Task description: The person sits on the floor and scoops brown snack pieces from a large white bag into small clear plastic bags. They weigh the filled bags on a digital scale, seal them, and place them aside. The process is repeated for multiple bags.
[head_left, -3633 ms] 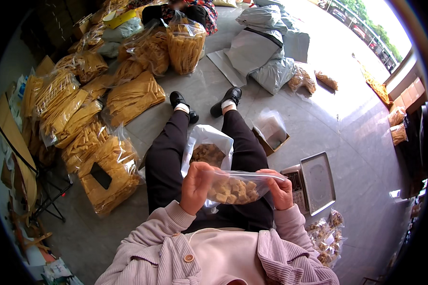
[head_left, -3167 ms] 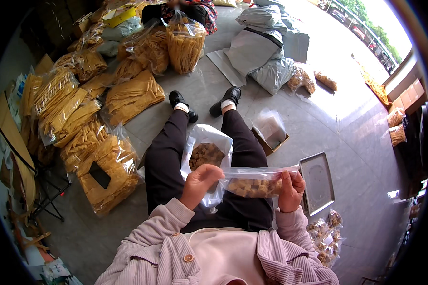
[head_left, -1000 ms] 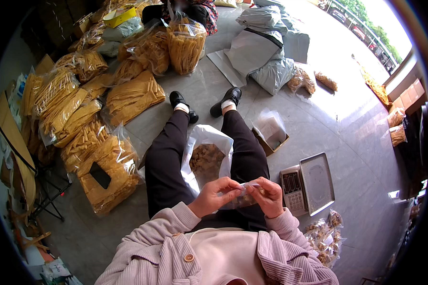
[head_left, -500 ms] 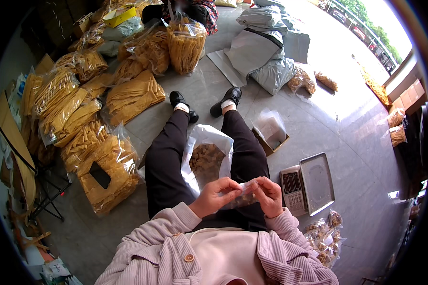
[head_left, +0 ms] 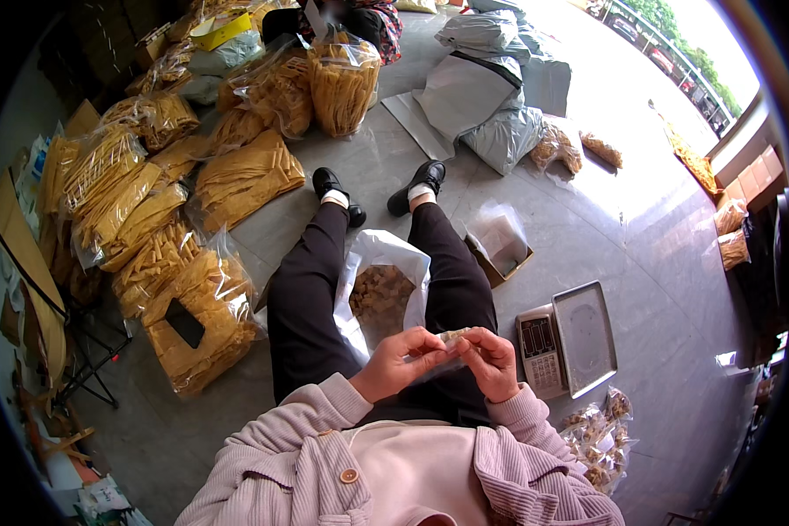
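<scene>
Above my lap, my left hand [head_left: 398, 361] and my right hand [head_left: 491, 361] pinch a small clear plastic bag [head_left: 451, 336] between thumbs and fingers. Some light-brown bits show at its far edge; the rest is partly hidden by my fingers. Just beyond my left hand, an open white sack [head_left: 345, 317] stands between my legs, with brown chunks [head_left: 382, 296] inside. Right of my right hand lies a digital scale [head_left: 542, 351] with a metal tray [head_left: 586, 337]. Several small filled clear bags [head_left: 600, 447] are heaped near my right sleeve.
A small carton [head_left: 505, 273] holding clear bags sits by my right leg. Large bags of yellow-brown strips [head_left: 245, 180] crowd the left, a black phone [head_left: 184, 323] on one. Grey plastic sacks [head_left: 504, 131] are piled ahead. Another person [head_left: 359, 22] sits at the far side.
The small bag has turned or folded upward between my fingers, so its contents show at the far edge rather than hanging below. My hands have barely shifted.
</scene>
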{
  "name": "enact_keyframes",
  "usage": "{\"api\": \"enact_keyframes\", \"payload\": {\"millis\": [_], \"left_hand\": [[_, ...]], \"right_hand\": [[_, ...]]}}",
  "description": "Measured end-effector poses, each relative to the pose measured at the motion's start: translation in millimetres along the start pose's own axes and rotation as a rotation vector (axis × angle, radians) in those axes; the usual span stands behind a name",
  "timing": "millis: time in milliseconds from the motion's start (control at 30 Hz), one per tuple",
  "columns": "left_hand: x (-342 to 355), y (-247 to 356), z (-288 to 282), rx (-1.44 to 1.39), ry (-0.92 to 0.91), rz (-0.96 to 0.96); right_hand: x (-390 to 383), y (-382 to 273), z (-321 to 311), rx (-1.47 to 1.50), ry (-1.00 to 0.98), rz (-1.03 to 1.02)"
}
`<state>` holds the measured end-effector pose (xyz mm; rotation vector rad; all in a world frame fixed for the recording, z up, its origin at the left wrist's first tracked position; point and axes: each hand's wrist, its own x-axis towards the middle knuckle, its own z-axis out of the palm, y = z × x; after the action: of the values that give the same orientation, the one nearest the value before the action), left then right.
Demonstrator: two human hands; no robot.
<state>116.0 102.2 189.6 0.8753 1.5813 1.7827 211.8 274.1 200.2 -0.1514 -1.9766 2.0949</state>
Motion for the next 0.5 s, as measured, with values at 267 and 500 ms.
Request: {"api": "enact_keyframes", "payload": {"millis": [267,500], "left_hand": [[0.0,2.9,0.0,0.089,0.018,0.058],[0.2,6.3,1.7,0.075,0.005,0.007]], "right_hand": [[0.5,-1.8,2.8,0.085,0.072,0.038],[-0.3,4.6,0.3,-0.02,0.026,-0.009]]}}
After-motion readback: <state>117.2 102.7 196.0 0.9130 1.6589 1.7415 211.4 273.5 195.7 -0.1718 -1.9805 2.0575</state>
